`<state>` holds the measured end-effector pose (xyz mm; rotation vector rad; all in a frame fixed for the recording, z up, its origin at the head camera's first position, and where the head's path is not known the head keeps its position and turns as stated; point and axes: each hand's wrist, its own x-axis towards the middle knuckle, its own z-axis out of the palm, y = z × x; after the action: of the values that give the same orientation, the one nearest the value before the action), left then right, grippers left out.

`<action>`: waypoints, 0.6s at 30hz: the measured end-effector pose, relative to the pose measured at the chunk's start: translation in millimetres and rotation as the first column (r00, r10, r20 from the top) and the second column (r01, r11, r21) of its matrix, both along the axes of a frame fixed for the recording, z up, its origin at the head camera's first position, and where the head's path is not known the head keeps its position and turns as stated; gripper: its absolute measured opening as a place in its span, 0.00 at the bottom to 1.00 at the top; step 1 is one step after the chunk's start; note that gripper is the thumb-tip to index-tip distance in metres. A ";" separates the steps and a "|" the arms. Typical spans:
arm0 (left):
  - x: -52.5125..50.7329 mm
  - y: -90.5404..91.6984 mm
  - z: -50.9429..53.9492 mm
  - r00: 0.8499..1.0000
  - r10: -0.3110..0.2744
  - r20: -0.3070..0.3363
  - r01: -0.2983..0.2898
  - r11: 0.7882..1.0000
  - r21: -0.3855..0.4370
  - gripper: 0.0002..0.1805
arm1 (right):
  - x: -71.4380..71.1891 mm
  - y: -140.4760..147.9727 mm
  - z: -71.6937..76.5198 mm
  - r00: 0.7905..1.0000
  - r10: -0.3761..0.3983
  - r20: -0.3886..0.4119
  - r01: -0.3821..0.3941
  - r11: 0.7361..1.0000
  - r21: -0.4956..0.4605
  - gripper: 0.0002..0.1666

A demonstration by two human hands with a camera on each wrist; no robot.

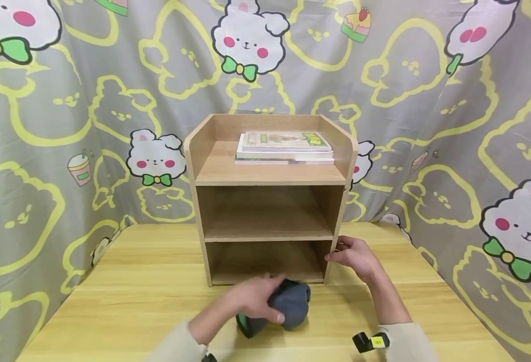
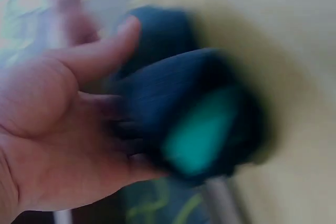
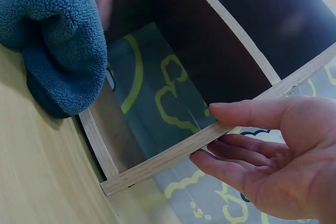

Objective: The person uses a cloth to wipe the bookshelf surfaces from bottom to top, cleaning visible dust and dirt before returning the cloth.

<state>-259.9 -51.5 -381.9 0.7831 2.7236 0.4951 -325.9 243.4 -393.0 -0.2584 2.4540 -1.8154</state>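
My left hand (image 1: 256,297) grips a folded dark blue cloth (image 1: 294,304) just in front of the small wooden shelf (image 1: 270,174). The cloth looks fluffy like a towel in the right wrist view, and a green patch (image 2: 202,132) shows in its fold in the blurred left wrist view. At the shelf's right side, my right hand (image 1: 356,257) holds the front edge of the side panel (image 3: 168,156), thumb on the inner face and fingers on the outer face.
Several books or magazines (image 1: 285,142) lie stacked on the shelf's top. Below are two open compartments. The shelf stands on a wood-grain table (image 1: 148,281). A patterned curtain (image 1: 301,85) hangs behind and at both sides.
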 end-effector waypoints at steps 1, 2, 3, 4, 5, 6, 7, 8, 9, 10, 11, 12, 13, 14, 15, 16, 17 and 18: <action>1.0 -6.1 10.9 1.000 0.007 -0.006 -0.006 0.998 0.066 0.45 | 0.1 -0.4 -0.4 1.000 -0.002 -0.002 0.002 1.000 -0.002 0.38; 2.2 -12.4 23.4 1.000 0.019 -0.024 -0.015 0.989 0.145 0.42 | 0.1 -0.8 -0.8 1.000 -0.003 -0.003 0.003 1.000 -0.002 0.38; 2.7 -19.3 34.6 0.998 0.039 -0.058 -0.025 0.974 0.225 0.37 | 0.1 -0.9 -1.0 1.000 -0.005 -0.006 0.005 1.000 0.001 0.38; 3.0 -26.3 45.5 0.994 0.075 -0.085 -0.045 0.950 0.310 0.32 | 0.3 -0.9 -0.7 1.000 -0.007 -0.010 0.007 1.000 0.007 0.38; 3.7 -33.5 56.2 0.987 0.120 -0.103 -0.069 0.915 0.398 0.27 | 0.5 -0.7 -0.6 1.000 -0.011 -0.012 0.011 1.000 0.009 0.38; 4.2 -40.8 64.9 0.976 0.176 -0.125 -0.096 0.873 0.478 0.23 | 0.9 -0.4 -0.5 1.000 -0.016 -0.012 0.016 1.000 0.012 0.37; 5.7 -48.8 72.7 0.960 0.244 -0.134 -0.132 0.821 0.555 0.19 | 0.7 -0.6 -0.3 1.000 -0.019 -0.010 0.019 1.000 0.012 0.37; 7.4 -56.4 79.3 0.939 0.319 -0.130 -0.174 0.765 0.620 0.16 | 0.4 -0.8 -0.3 1.000 -0.021 -0.009 0.021 1.000 0.012 0.36; 8.7 -64.3 84.4 0.914 0.388 -0.121 -0.209 0.703 0.679 0.15 | 0.2 -0.8 -0.2 1.000 -0.022 -0.006 0.023 1.000 0.013 0.36; 9.8 -72.0 88.2 0.886 0.453 -0.098 -0.243 0.633 0.735 0.14 | 0.1 -0.9 -0.2 1.000 -0.024 -0.002 0.025 1.000 0.009 0.36; 10.0 -79.4 90.3 0.857 0.510 -0.071 -0.269 0.562 0.782 0.14 | 0.0 -0.9 -0.4 1.000 -0.026 0.005 0.026 1.000 0.004 0.36; 10.0 -86.1 91.1 0.828 0.559 -0.046 -0.289 0.495 0.820 0.14 | 0.0 -0.9 -0.4 1.000 -0.025 0.010 0.025 1.000 0.004 0.36; 9.6 -92.0 91.3 0.801 0.598 -0.016 -0.308 0.434 0.847 0.16 | 0.0 -1.0 -0.3 1.000 -0.023 0.014 0.023 1.000 0.002 0.36; 8.7 -97.1 90.9 0.781 0.624 0.015 -0.325 0.386 0.864 0.19 | 0.1 -1.2 -0.2 1.000 -0.020 0.015 0.020 1.000 0.004 0.36; 6.8 -101.6 89.9 0.771 0.635 0.045 -0.337 0.347 0.875 0.22 | 0.1 -1.3 0.0 1.000 -0.018 0.015 0.018 1.000 0.006 0.36; 4.2 -105.5 88.2 0.767 0.637 0.073 -0.354 0.327 0.876 0.27 | 0.2 -1.5 0.3 1.000 -0.016 0.012 0.016 1.000 0.009 0.36; 1.0 -108.8 85.9 0.770 0.631 0.093 -0.373 0.328 0.868 0.31 | 0.1 -1.8 0.7 1.000 -0.018 0.009 0.018 1.000 0.012 0.36; -2.3 -111.7 83.4 0.780 0.615 0.113 -0.393 0.342 0.853 0.36 | -0.1 -2.0 1.2 1.000 -0.018 0.004 0.018 1.000 0.015 0.36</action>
<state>-262.2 -163.3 -298.5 0.0373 2.7800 2.1459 -326.1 241.4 -391.7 -0.2322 2.4744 -1.8019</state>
